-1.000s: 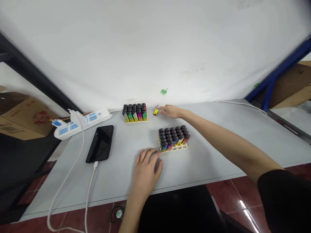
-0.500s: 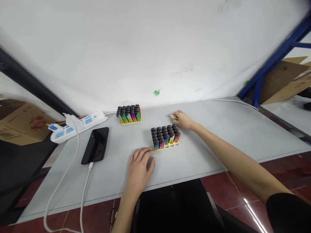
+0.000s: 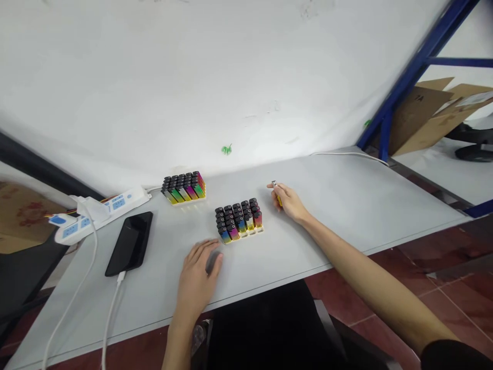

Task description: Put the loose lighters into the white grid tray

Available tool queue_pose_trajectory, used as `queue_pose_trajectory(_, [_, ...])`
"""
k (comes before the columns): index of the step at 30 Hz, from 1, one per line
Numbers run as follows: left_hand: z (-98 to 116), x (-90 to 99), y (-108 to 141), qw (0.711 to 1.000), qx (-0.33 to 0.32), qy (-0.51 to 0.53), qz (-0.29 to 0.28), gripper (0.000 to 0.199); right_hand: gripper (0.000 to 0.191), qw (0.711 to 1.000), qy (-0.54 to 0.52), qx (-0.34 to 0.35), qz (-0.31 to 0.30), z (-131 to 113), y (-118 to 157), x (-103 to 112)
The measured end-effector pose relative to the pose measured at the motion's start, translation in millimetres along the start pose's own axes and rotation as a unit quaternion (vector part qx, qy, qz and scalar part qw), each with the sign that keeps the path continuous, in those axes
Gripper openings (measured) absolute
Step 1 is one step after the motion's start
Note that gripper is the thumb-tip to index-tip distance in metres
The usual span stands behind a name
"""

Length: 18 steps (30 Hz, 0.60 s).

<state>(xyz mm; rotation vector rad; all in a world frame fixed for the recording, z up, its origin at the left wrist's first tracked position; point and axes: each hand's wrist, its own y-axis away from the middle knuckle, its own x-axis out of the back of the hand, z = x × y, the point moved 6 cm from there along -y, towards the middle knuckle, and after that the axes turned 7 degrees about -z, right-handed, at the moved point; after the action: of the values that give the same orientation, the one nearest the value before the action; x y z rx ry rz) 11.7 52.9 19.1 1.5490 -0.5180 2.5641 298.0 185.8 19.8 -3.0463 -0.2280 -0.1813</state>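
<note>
A yellow lighter (image 3: 279, 198) with a metal top is upright in my right hand (image 3: 289, 202), whose fingers close round it just above the table. To the left of that hand stands a white tray (image 3: 254, 232) filled with colourful black-topped lighters (image 3: 241, 222); a few slots along its near edge show bare. My left hand (image 3: 198, 277) rests on the table near the tray's front left corner, fingers stretched and thumb apart, holding nothing. Farther back, a second tray of lighters (image 3: 184, 187) stands close to the wall.
On the left lie a black phone (image 3: 130, 244) with a white charging cable (image 3: 111, 303) and a white power strip (image 3: 119, 201) with plugs. A thin cable (image 3: 346, 153) runs along the back right. Blue metal posts (image 3: 408, 72) and cardboard boxes (image 3: 419, 115) stand beyond the right end.
The camera view has swung to the right. My right hand has lifted the lighter and turned it from lying flat to upright. My left hand remains beside the tray.
</note>
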Motion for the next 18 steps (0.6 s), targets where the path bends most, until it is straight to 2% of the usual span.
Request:
queue_pose_trajectory(4, [-1.2, -0.4, 0.1, 1.000, 0.001, -0.007, -0.003, 0.026, 0.036, 0.997, -0.071, 0.000, -0.001, -1.8, -0.3, -0.4])
queue_pose_trajectory(8, [-1.2, -0.1, -0.1, 1.000, 0.005, -0.008, -0.006, 0.026, 0.034, 0.988, -0.152, -0.028, -0.001, -1.6, 0.7, -0.2])
queue_pose_trajectory(10, [-1.1, 0.2, -0.5, 1.000, 0.007, -0.006, -0.005, 0.026, 0.040, 0.982, -0.185, -0.043, -0.007, -0.1, 0.2, -0.6])
queue_pose_trajectory(13, [-1.0, 0.6, -1.1, 1.000, 0.003, -0.005, -0.002, 0.026, 0.051, 0.975, -0.214, -0.066, -0.004, 3.1, -0.9, 0.1])
queue_pose_trajectory(18, [-1.2, 0.4, -1.1, 1.000, -0.001, -0.005, 0.001, 0.026, 0.045, 0.969, -0.232, -0.081, 0.014, 5.4, -1.9, 2.4])
